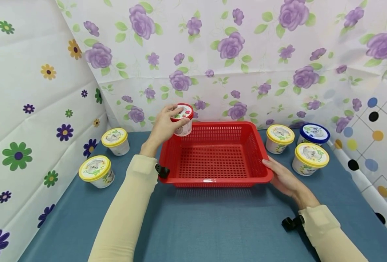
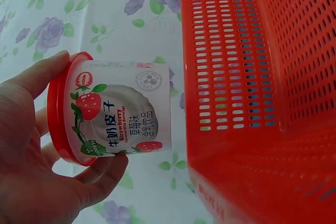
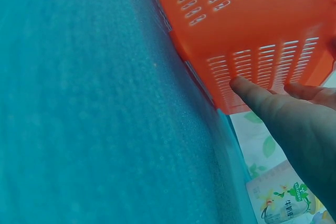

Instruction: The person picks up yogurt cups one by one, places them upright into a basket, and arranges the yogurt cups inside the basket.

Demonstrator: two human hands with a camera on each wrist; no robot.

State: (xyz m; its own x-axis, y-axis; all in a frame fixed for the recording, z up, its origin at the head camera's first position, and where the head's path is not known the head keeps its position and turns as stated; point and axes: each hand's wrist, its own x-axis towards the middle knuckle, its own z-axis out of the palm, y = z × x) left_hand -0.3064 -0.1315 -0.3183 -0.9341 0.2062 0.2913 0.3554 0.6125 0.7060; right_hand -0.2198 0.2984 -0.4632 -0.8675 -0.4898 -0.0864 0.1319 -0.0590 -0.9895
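My left hand (image 1: 164, 124) grips a strawberry drink tub (image 2: 123, 109) by its red lid, thumb and fingers round the lid's edge. In the head view the tub is upright, raised at the back left corner of a red plastic basket (image 1: 209, 181). Its label shows strawberries. The basket has slotted walls and holds nothing that I can see. At its right rim my right hand (image 1: 283, 177) holds on, thumb over the rim and fingers against the outer wall. In the right wrist view those fingers (image 3: 257, 95) touch the slotted side from outside.
Two yellow-lidded tubs (image 1: 96, 171) stand on the left of the blue cloth (image 1: 213, 225). To the right of the basket are two more yellow-lidded tubs (image 1: 310, 159) and a blue-lidded tub (image 1: 314, 133). Flowered sheets (image 1: 193, 47) rise behind and at the left; a dotted one is at the right.
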